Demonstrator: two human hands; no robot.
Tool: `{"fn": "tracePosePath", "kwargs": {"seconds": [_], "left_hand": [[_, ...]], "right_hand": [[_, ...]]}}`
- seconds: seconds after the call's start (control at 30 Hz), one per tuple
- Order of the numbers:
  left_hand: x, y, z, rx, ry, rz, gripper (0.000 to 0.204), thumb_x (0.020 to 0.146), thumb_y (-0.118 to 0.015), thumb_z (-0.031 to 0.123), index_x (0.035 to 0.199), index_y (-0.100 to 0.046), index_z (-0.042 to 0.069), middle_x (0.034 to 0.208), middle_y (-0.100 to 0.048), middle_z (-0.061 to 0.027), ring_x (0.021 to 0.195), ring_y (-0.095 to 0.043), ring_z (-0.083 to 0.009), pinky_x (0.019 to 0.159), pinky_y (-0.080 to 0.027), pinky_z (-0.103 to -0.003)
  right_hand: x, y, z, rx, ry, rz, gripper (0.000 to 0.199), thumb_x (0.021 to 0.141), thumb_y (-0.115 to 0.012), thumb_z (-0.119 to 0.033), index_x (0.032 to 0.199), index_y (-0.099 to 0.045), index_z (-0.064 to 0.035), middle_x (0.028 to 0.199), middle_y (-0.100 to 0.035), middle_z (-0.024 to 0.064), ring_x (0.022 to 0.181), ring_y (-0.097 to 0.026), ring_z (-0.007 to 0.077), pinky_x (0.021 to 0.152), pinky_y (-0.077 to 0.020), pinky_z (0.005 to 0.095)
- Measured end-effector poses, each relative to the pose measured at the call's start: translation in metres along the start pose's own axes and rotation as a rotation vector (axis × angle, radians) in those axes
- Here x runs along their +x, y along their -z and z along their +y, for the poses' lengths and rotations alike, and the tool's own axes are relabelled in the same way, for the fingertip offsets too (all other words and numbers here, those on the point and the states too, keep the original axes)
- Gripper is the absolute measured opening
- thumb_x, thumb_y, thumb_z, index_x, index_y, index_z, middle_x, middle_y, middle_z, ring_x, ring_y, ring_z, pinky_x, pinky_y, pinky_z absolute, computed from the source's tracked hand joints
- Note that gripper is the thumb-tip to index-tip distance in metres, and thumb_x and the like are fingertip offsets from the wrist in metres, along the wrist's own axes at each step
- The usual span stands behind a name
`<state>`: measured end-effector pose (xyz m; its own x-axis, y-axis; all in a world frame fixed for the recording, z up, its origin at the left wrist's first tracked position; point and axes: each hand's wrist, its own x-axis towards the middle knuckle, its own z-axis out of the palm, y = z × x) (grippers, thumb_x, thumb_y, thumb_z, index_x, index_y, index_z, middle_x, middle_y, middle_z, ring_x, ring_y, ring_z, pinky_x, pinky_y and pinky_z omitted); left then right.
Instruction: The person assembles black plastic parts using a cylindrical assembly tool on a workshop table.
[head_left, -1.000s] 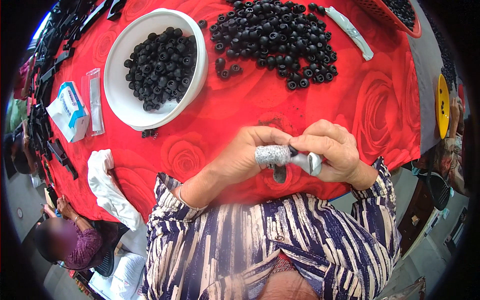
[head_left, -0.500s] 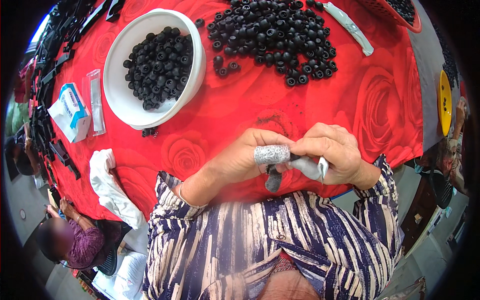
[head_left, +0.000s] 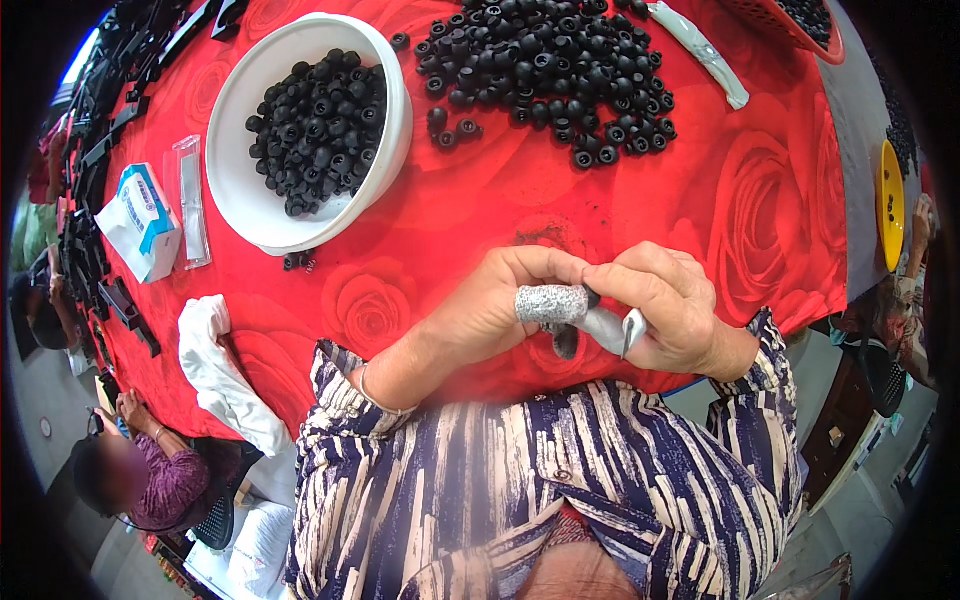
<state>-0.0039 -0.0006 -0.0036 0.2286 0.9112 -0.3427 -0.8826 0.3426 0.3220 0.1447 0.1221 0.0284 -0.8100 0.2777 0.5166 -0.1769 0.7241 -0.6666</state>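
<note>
While both hands pinch together at one small black part [head_left: 592, 297], the left hand [head_left: 497, 305] wearing a grey finger sleeve [head_left: 551, 303] and the right hand [head_left: 665, 308] gripping a small metal tool [head_left: 632, 331], a white bowl [head_left: 240, 180] up-left holds many such parts, and a larger loose heap [head_left: 550, 70] lies beyond them on the red cloth [head_left: 760, 200], so much seems left.

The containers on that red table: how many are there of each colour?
White bowl, holding small black parts: 1
Red basket, at the far edge: 1
Yellow dish, at the right edge: 1
Total: 3
</note>
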Motion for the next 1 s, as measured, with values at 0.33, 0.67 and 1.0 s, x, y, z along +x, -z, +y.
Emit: {"fn": "tracePosePath", "kwargs": {"seconds": [0.33, 0.67, 1.0], "left_hand": [[-0.001, -0.002, 0.010, 0.095, 0.184, -0.070, 0.021, 0.084, -0.065, 0.008, 0.101, -0.063, -0.003, 0.090, -0.065, -0.0075, 0.071, -0.062, -0.0130, 0.057, -0.052, -0.025], [-0.001, -0.001, 0.009, 0.157, -0.010, -0.027, 0.020, 0.084, -0.064, 0.005, 0.102, -0.064, -0.003, 0.094, -0.063, -0.0056, 0.082, -0.059, -0.0099, 0.069, -0.048, -0.022], [-0.002, -0.007, 0.007, 0.310, -0.116, 0.041, 0.020, 0.084, -0.064, 0.003, 0.103, -0.064, -0.002, 0.096, -0.062, -0.0037, 0.088, -0.058, -0.0096, 0.075, -0.047, -0.022]], "right_hand": [[0.002, 0.006, 0.008, 0.193, 0.032, -0.099, 0.037, 0.061, -0.078, -0.005, 0.095, -0.064, 0.0027, 0.069, -0.058, 0.0080, 0.054, -0.058, 0.0181, 0.045, -0.0430, 0.0284], [0.003, 0.006, 0.008, 0.059, 0.058, -0.046, 0.032, 0.064, -0.073, -0.002, 0.094, -0.064, 0.0038, 0.067, -0.055, 0.0073, 0.053, -0.056, 0.0178, 0.046, -0.0441, 0.0294], [0.000, 0.004, 0.013, -0.032, 0.207, -0.003, 0.041, 0.055, -0.069, -0.003, 0.094, -0.064, 0.0078, 0.065, -0.052, 0.0031, 0.048, -0.048, 0.0111, 0.040, -0.0321, 0.0259]]}}
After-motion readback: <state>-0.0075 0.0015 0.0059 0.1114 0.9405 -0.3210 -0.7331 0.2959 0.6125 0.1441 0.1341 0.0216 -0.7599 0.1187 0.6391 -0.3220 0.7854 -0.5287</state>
